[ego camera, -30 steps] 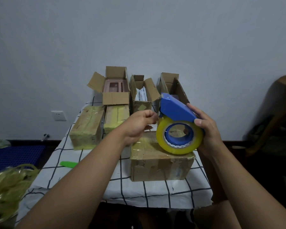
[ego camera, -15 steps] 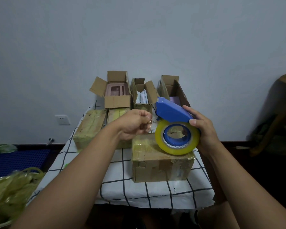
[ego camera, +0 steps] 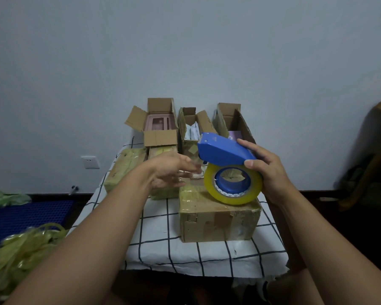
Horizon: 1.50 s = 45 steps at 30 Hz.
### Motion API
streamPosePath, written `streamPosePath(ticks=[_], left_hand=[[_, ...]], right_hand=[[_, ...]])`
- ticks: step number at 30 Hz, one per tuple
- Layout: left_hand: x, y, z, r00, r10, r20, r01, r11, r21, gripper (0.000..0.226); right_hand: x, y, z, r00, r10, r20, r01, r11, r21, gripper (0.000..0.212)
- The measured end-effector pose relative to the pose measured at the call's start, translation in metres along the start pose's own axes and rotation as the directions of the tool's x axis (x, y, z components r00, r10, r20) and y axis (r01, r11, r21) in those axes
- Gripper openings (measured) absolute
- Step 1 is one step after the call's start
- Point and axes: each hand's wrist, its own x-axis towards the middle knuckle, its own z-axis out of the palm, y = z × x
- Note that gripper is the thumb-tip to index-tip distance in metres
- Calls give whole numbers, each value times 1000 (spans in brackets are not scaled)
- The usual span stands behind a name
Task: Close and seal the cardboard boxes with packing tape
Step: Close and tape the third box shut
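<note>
My right hand grips a blue tape dispenser loaded with a yellow tape roll. It holds the dispenser just above a tape-wrapped cardboard box at the table's front right. My left hand is blurred, with its fingers stretched toward the dispenser's mouth and nothing clearly held. At the back stand three open boxes: one holding a pink item, a narrow one with white contents, and a tall one.
Two tape-wrapped boxes lie at the left behind my left arm. The table has a white checked cloth. A heap of yellow tape scraps and a blue crate are at the lower left, wooden furniture at the right.
My left hand has uncurled from a loose fist and now reaches toward the dispenser. The dispenser has tilted a little and stays over the front box.
</note>
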Motion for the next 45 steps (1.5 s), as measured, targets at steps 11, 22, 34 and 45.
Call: streamPosePath(ticks=[11,22,34,45], left_hand=[[-16,0,-19,998,22,-56,-29,991,-127,8],[-23,-3,1,979,10,-204,-33,993,-110,9],[-30,1,-12,927,62,-370,-57,998,23,7],[-31,-34,-22,897,-11,-443,-20,998,-64,11]], right_hand=[[-2,-13,-5,994,-1,107,17,989,-147,59],[7,-49,-17,975,2,222,92,906,-413,60],[8,-65,-36,963,22,269,110,879,-465,53],[15,-77,-44,941,137,309,96,770,-631,45]])
